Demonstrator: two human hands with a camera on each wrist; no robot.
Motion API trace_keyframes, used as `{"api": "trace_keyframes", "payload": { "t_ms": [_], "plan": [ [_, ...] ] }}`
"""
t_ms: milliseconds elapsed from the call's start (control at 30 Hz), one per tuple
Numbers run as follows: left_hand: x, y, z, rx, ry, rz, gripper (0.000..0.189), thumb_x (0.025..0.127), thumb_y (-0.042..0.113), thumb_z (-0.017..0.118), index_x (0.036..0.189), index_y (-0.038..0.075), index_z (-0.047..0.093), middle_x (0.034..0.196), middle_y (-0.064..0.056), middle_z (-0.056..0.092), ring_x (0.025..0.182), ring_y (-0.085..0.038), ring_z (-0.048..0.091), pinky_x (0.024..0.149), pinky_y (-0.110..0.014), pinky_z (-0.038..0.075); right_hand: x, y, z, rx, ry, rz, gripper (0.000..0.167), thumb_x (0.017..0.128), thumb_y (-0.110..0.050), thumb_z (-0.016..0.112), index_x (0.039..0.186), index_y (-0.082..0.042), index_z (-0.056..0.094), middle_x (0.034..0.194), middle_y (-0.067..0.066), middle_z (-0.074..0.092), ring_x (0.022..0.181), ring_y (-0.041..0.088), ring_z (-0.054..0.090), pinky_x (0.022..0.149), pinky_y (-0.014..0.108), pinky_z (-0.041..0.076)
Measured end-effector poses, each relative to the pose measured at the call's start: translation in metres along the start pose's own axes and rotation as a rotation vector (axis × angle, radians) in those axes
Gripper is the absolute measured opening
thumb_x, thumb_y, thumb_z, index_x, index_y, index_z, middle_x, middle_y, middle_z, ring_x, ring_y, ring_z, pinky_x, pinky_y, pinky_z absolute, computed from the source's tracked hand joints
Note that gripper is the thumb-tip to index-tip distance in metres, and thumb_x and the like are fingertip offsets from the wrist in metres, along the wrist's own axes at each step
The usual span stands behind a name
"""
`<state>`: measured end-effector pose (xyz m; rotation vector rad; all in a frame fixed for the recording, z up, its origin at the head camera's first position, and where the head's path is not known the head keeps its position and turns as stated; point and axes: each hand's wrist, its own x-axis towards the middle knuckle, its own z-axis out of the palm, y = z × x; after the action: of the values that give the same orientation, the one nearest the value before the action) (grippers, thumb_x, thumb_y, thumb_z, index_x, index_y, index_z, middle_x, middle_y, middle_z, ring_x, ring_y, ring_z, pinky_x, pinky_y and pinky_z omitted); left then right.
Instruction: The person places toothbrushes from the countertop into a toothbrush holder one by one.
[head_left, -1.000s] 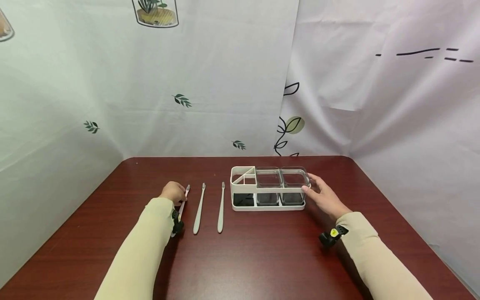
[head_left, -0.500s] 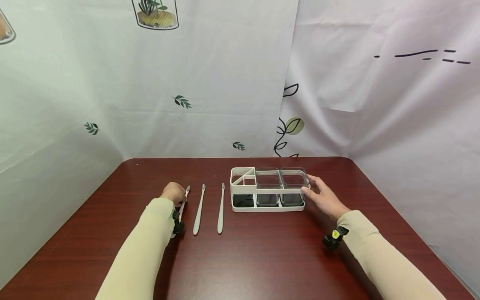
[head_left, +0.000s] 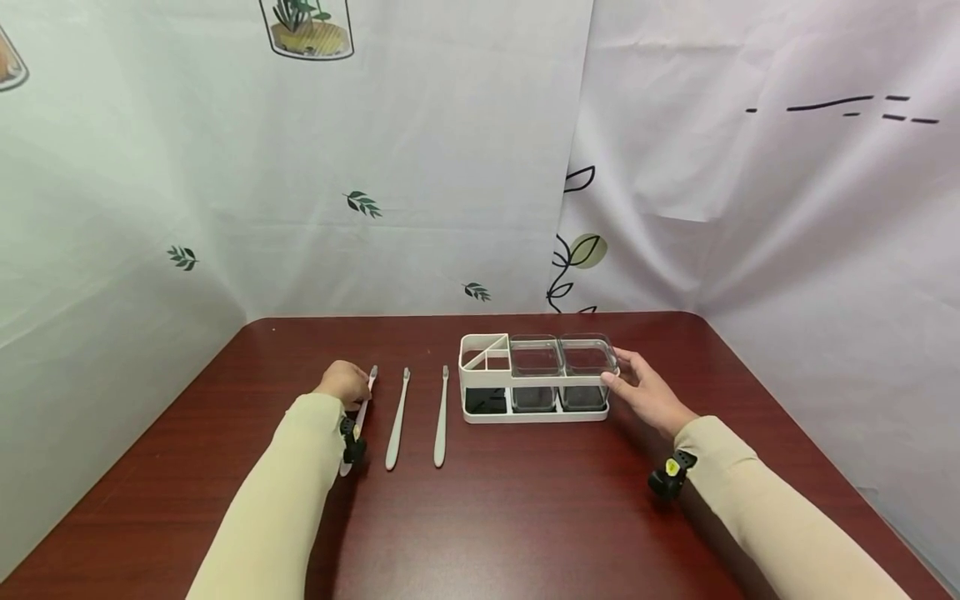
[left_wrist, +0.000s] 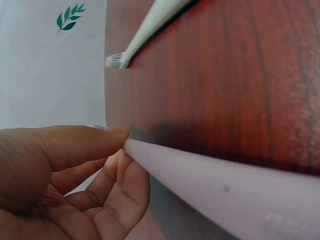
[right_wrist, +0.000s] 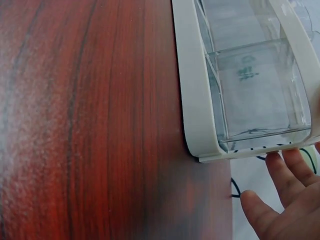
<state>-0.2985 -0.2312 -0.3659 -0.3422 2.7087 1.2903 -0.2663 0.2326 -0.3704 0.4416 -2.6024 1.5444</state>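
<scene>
At the left, my left hand point(head_left: 344, 383) pinches a pale pink toothbrush point(head_left: 363, 417) between thumb and fingers. Up close in the left wrist view, its handle point(left_wrist: 225, 185) slants away from the fingertips, while the fingers hide most of its head. Two whitish toothbrushes, a middle one point(head_left: 398, 421) and a right one point(head_left: 441, 421), lie on the table beside it. My right hand point(head_left: 648, 396) holds the right end of a white toothbrush holder point(head_left: 487, 378), its thumb at the front corner and fingers behind. Two clear cups, a middle one point(head_left: 536, 357) and a right one point(head_left: 589, 357), sit in the holder.
The dark red wooden table point(head_left: 480, 517) reaches back to a printed white cloth point(head_left: 450, 150). Left of the cups, the holder's upper frame is split by a diagonal divider point(head_left: 486, 352). Black cameras are strapped to both wrists.
The left hand and the pink toothbrush have shifted very slightly left and away from me. My right hand keeps its place at the holder, and the other toothbrushes lie still.
</scene>
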Motion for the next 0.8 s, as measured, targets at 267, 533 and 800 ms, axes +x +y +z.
{"api": "trace_keyframes", "payload": {
  "t_ms": [267,533,800],
  "plan": [
    [-0.005,0.008,-0.008,-0.087,-0.002,0.058,0.032,0.083,-0.013,0.060,0.115,-0.018,0.057,0.094,-0.025,0.063,0.076,-0.022,0.062,0.065,-0.034,0.057,-0.001,-0.001,0.000,0.022,0.002,0.009,0.059,0.099,-0.017,0.056,0.146,0.005,0.027,0.140,0.033,0.040,0.127,0.045,0.044,0.102,0.050,0.041],
    [-0.017,0.019,-0.021,-0.198,-0.017,0.097,0.040,0.090,-0.007,0.057,0.128,-0.016,0.049,0.108,-0.027,0.063,0.085,-0.021,0.064,0.074,-0.033,0.057,-0.001,0.000,0.001,0.006,0.001,0.016,0.059,0.099,-0.020,0.056,0.146,0.004,0.028,0.140,0.032,0.041,0.127,0.045,0.045,0.103,0.053,0.039],
    [-0.022,0.029,-0.027,-0.271,0.023,0.115,0.043,0.092,-0.002,0.057,0.133,-0.010,0.047,0.108,-0.021,0.064,0.077,-0.011,0.062,0.081,-0.037,0.056,-0.002,-0.003,0.001,0.021,-0.002,0.022,0.059,0.099,-0.018,0.055,0.146,0.005,0.027,0.141,0.033,0.039,0.128,0.046,0.044,0.103,0.054,0.038]
  ]
}}
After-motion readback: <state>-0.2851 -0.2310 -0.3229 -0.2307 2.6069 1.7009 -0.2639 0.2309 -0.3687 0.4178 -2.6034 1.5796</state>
